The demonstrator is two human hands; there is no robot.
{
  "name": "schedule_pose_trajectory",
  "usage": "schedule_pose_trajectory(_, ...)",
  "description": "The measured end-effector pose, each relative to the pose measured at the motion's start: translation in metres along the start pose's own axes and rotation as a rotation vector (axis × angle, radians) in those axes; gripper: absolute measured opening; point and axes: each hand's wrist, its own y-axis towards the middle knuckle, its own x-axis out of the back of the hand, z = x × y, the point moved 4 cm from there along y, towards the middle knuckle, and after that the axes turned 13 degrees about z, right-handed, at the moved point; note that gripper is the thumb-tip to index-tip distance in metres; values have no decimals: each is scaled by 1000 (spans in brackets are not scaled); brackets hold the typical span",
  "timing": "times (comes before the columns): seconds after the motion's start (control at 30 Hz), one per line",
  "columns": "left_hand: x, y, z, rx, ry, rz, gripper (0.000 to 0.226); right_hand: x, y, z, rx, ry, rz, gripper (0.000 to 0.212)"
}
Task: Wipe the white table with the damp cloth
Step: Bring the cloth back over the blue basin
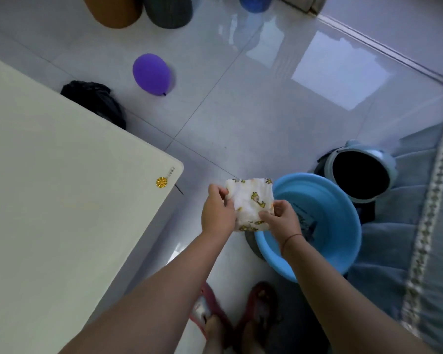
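A folded white cloth (248,200) with yellow cartoon prints is held flat in the air between both hands, beside the left rim of a blue basin. My left hand (216,213) grips its left edge. My right hand (281,221) pinches its lower right corner. The white table (49,200) fills the left side of the view, its rounded corner a short way left of the cloth. A small gold sticker (161,181) sits near that corner.
The blue basin (343,221) stands on the tiled floor at my right, with a blue bin (358,172) behind it and a blue quilted sofa cover (420,226) alongside. A purple balloon (151,74) and black bag (95,103) lie beyond the table. My slippered feet (230,320) are below.
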Motion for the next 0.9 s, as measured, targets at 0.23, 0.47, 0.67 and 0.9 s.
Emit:
schedule_pose_trajectory(0.23,-88,-7,19,28,126,195,9,69,-14,-81,-114,59,-70,19)
schedule_pose_trajectory(0.47,-167,-16,73,56,292,395,21,103,-25,-178,-196,124,-154,23)
schedule_pose_trajectory(0.67,-211,-19,104,1,437,475,25,111,-24,-243,-229,245,-230,23)
schedule_pose_trajectory(0.9,-238,-24,109,-181,798,292,34,118,-22,-271,-265,81,-330,29)
